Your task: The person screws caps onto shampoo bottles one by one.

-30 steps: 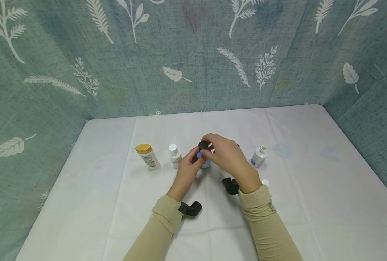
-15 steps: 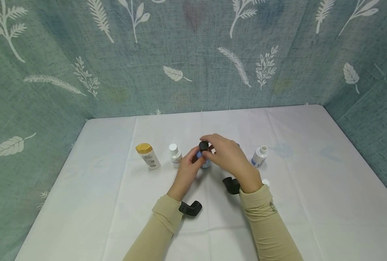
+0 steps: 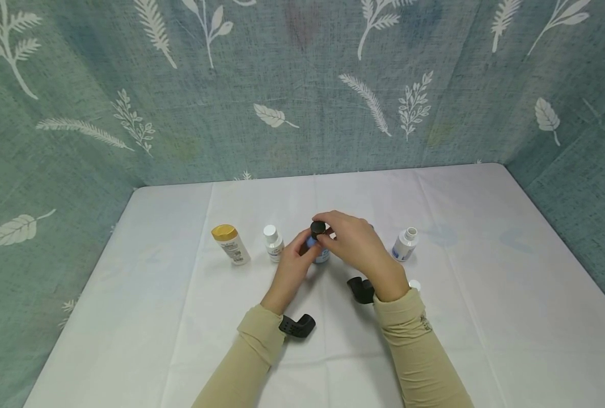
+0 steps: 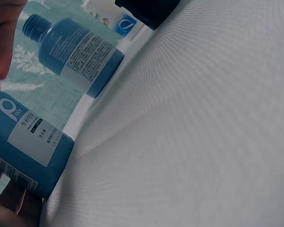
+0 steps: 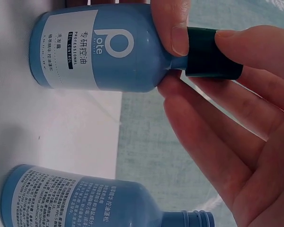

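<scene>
A blue shampoo bottle (image 5: 142, 56) stands upright on the white cloth, a black cap (image 5: 210, 53) over its neck. My left hand (image 3: 293, 265) holds this bottle from the left, with fingers up near its shoulder. Thumb and fingers of my right hand (image 3: 358, 243) pinch the cap from above and the right. In the left wrist view, part of the left hand shows below the bottle's side. Beside it stands a second blue bottle (image 4: 80, 56), its threaded neck bare; my right hand mostly hides it in the head view.
To the left stand a gold-capped bottle (image 3: 232, 245) and a white-capped white bottle (image 3: 274, 243). An uncapped white bottle (image 3: 405, 245) is at the right. A small white thing (image 3: 415, 286) shows partly behind the right sleeve. A patterned curtain (image 3: 302, 130) rises behind the table.
The right hand's fingers have shifted slightly around the black cap. The left hand and the bottles keep their places.
</scene>
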Available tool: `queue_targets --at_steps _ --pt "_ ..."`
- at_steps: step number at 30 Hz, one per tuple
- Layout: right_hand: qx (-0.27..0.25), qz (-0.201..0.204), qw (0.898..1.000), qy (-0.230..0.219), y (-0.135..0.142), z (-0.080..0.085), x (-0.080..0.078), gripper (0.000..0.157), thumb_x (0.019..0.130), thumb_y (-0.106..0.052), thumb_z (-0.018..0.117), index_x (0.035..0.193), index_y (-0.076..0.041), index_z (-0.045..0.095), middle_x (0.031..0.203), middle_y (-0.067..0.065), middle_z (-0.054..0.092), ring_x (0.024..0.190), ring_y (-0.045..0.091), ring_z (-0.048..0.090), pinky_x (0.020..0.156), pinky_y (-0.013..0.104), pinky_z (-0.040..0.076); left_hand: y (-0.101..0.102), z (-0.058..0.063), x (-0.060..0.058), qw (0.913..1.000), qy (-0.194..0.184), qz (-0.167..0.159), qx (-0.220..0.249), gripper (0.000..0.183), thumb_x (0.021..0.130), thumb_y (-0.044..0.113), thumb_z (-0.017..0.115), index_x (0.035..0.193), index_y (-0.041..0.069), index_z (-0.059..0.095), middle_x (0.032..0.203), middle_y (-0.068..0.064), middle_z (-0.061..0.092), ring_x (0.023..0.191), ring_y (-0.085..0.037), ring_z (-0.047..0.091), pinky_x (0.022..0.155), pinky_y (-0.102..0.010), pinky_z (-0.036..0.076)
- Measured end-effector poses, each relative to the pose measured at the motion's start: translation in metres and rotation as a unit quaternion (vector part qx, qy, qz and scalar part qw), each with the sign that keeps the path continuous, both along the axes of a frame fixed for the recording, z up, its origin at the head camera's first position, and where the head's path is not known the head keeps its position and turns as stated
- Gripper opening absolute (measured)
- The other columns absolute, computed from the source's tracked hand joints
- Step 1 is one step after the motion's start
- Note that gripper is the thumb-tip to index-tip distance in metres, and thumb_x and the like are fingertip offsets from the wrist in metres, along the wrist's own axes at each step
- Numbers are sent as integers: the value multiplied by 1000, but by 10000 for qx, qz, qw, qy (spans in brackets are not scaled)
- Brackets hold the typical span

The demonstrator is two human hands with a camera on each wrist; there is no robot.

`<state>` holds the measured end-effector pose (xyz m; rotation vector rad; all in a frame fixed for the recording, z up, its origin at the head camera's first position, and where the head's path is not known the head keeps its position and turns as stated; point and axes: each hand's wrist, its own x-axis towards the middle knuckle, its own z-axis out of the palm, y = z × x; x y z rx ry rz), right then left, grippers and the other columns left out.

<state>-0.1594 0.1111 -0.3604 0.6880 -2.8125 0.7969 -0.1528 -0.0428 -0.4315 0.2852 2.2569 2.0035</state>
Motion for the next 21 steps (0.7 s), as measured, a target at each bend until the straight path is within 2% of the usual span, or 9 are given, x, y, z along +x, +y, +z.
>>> queue_targets --at_steps 4,7,15,21 --pt "11 -38 10000 47 0 0 -1 34 83 -20 63 116 -15 58 109 -4 60 87 9 59 69 28 48 0 -13 -6 9999 103 70 -15 36 87 27 57 123 26 52 120 4 53 111 -12 49 92 -31 40" --pt "24 -64 9999 83 -1 0 -1 33 82 -20 64 114 -14 59 108 -3 61 86 9 60 70 28 48 1 -18 -8 9996 221 142 -61 36 86 29 58 122 26 53 119 4 54 109 -12 50 91 -32 41" --pt "-71 -23 9999 -136 0 0 -2 38 80 -19 68 116 -15 57 107 -3 60 87 10 60 72 29 47 1 -20 -9 9996 202 176 -118 34 86 29 57 120 30 53 117 7 55 108 -9 50 90 -29 41" --pt "4 59 10000 -18 2 -1 -1 41 80 -16 67 119 -20 56 104 -6 58 88 9 58 68 28 47 1 -16 -7 9997 214 86 -54 34 87 25 57 121 26 53 117 4 55 109 -12 50 91 -31 41"
